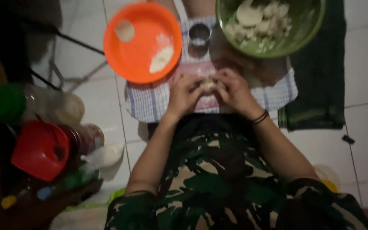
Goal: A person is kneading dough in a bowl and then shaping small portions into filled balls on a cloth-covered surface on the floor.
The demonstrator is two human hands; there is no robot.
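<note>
Both the left hand (184,94) and the right hand (234,91) curl their fingers round a small pale lump of dough (208,84), held over the blue-checked cloth (150,102). A round orange plastic plate (142,41) with a pale heap lies beyond, beside a green bowl (270,26) of white pieces, cut off at the top. The red plastic funnel (40,150) and clear bags at left are too blurred to read.

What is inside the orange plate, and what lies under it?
The orange plate holds a pale dough round near its far rim and a mound of white filling. Its near edge overlaps a checked cloth; whatever lies beneath the plate itself is covered.

Orange plate (142,42), green bowl (305,32), blue-checked cloth (150,102).
</note>
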